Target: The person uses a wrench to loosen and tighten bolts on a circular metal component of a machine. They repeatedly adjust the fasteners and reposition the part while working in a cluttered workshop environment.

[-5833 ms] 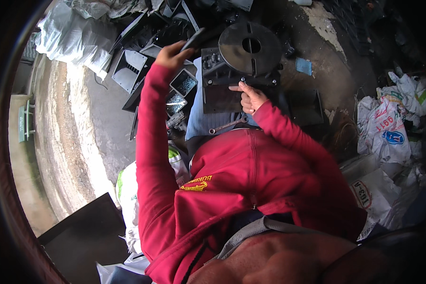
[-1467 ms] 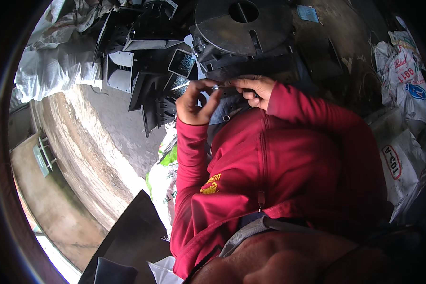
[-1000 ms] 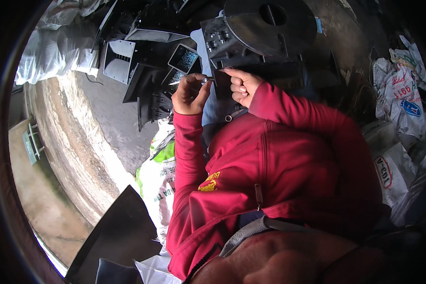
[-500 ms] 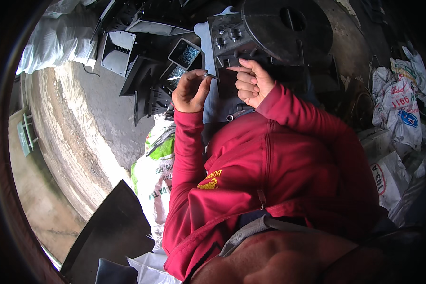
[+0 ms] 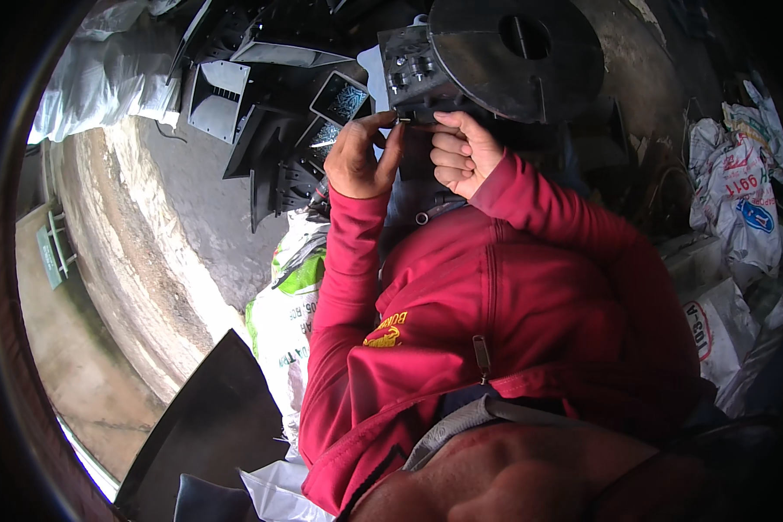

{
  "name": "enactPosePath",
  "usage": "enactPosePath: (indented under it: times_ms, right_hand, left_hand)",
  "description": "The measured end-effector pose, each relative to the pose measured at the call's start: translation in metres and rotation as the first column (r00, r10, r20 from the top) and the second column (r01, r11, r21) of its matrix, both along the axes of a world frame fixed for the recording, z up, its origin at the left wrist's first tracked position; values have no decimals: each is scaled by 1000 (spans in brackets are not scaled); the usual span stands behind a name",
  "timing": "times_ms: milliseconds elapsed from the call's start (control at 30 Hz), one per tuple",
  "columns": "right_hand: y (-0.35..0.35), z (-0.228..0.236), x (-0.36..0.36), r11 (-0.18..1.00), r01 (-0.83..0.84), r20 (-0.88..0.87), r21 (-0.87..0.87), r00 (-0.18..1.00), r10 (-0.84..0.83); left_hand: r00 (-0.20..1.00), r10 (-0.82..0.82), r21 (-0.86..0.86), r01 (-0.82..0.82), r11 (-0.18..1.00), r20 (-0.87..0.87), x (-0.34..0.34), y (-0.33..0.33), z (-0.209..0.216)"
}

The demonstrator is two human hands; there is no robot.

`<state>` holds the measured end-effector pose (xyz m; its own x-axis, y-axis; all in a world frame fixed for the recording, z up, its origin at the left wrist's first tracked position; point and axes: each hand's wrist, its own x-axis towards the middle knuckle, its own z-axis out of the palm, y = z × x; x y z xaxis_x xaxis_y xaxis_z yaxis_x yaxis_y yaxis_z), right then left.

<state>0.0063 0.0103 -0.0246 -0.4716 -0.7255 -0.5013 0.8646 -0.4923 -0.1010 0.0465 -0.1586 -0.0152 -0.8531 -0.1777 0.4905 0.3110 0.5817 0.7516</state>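
My left hand point(image 5: 362, 158) is closed in a pinch, thumb and fingertips on a small dark bolt-like piece point(image 5: 404, 120). Just to its right, my right hand point(image 5: 468, 155) has its lower fingers curled in, with thumb and forefinger pointing left toward that piece. Anything between them is too small to make out. Beyond both hands, over my lap, lies a black plate point(image 5: 409, 65) carrying a few small bolted fittings point(image 5: 416, 71). A large black disc point(image 5: 470, 52) with a round hole adjoins it on the right.
Two open boxes of screws point(image 5: 343, 100) stand left of the plate. Black moulded parts point(image 5: 274, 143) and a grey-faced panel point(image 5: 217, 97) lie farther left. Printed white sacks point(image 5: 735, 187) fill the right side; another sack point(image 5: 287, 322) is by my left elbow. A dark sheet point(image 5: 204, 426) stands lower left.
My left hand has moved slightly up and right with the small piece, closer to my right fingertips. The disc and plate have shifted a little left and down in view.
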Motion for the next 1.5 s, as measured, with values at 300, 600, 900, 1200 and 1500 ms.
enactPosePath:
  times_ms: [300,600,900,1200,1500]
  right_hand:
    - [0,0,0,997,-3,-19,77,1000,5]
    - [-1,-3,1,994,-18,-94,110,995,29]
    - [-2,-8,1,995,27,-168,98,986,-10]
    - [0,-2,-4,997,17,-130,82,991,-6]
    - [1,-18,-4,999,9,-166,48,986,-1]
  left_hand:
    - [994,-93,-434,57,899,-63,-17,-1,13]
    - [992,-125,-498,96,862,-25,-17,-3,9]
    - [990,65,-127,-49,991,121,-11,11,11]
    - [995,84,-228,-69,971,56,-7,17,7]
    - [996,84,-279,-70,958,39,-11,19,7]
